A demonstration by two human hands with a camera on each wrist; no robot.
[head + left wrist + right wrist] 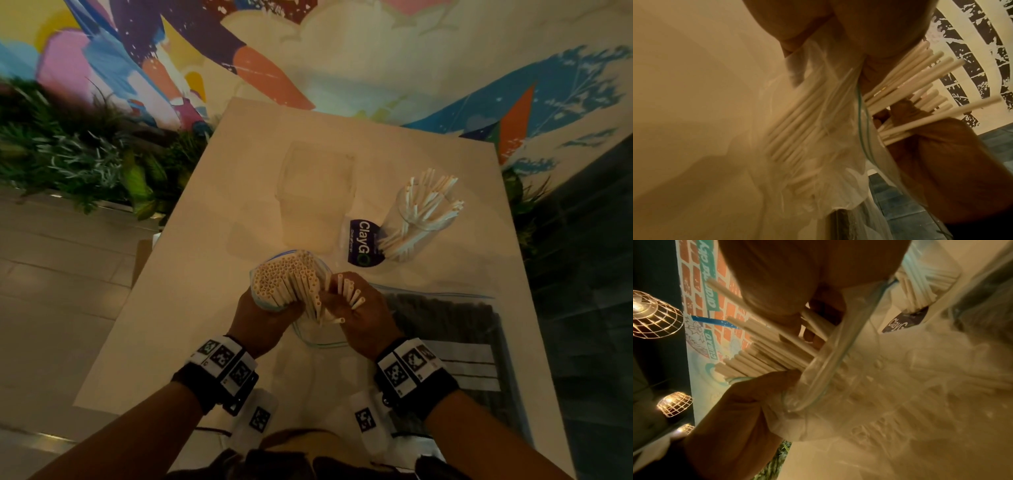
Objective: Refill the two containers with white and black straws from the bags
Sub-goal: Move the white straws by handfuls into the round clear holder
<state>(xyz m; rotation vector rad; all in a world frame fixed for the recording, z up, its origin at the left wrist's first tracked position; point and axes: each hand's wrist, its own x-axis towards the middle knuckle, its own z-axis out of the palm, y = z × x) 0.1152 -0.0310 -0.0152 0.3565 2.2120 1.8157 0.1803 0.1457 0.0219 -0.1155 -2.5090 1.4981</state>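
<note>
the left hand (265, 310) is clutching the bag of white straws (284, 277) while the right hand (356, 308) is pinching a few straws out; next, dropping them into the round container (421, 222).

free: bare table (191, 274) left | blocked: empty container (317, 192) ahead — straw jar (416, 226) right — black-straw bag (455, 329) near right
</note>
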